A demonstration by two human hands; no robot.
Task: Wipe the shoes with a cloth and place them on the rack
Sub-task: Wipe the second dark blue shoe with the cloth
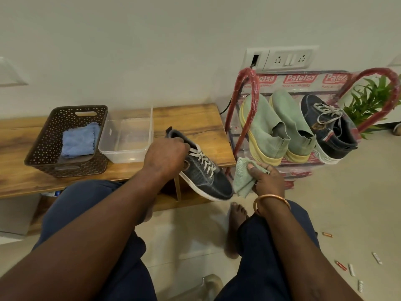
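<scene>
The fingers of the left hand (167, 157) curl round the open top of a dark blue sneaker (206, 179), by the tongue and the white laces, and grip it. Most of these fingers hide behind the back of the hand. The thumb of the right hand (268, 179) presses on a green cloth (243, 177), and the other fingers fold round it and pinch it in a bunch. The sneaker hangs in the air over the near right corner of the wooden bench (195, 118), with its toe tipped down to the right. The cloth sits just beside the toe, but I cannot tell if they touch. To wipe well, I think the left hand should grip hard so the shoe does not wobble. The cloth should rub from the toe back to the heel, then all along the white edge of the sole. Turning the shoe a little lets the cloth reach the far side too. A flat, clean bit of cloth works better than a bunch. To the right stands the red shoe rack (252, 83). It holds two green shoes (264, 131) and the other dark sneaker (325, 127). The clean shoe should go next to that one, but the space looks tight. On the left of the bench sit a brown basket (39, 148) with a blue cloth (78, 142) in it and a clear plastic tub (128, 157).
</scene>
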